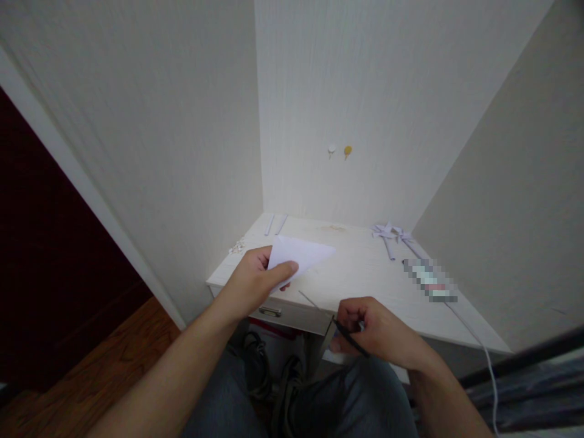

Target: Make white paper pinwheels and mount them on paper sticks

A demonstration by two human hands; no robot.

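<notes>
The left hand (255,277) pinches a folded white sheet of paper (301,254) between thumb and fingers, holding it just above the near edge of the pale tabletop (365,274); the sheet fans out up and to the right of the hand. The right hand (374,331), lower and to the right, is curled around a thin dark rod (351,342) that slants across its fingers; what the rod is cannot be told. A thin wire-like stick (314,301) lies on the tabletop between the two hands. Beyond the left hand sit small white crumbs (237,246) and two short paper rolls (275,224). Farther off, beyond the right hand, lie folded paper pieces (390,234) and a white cable (474,340).
</notes>
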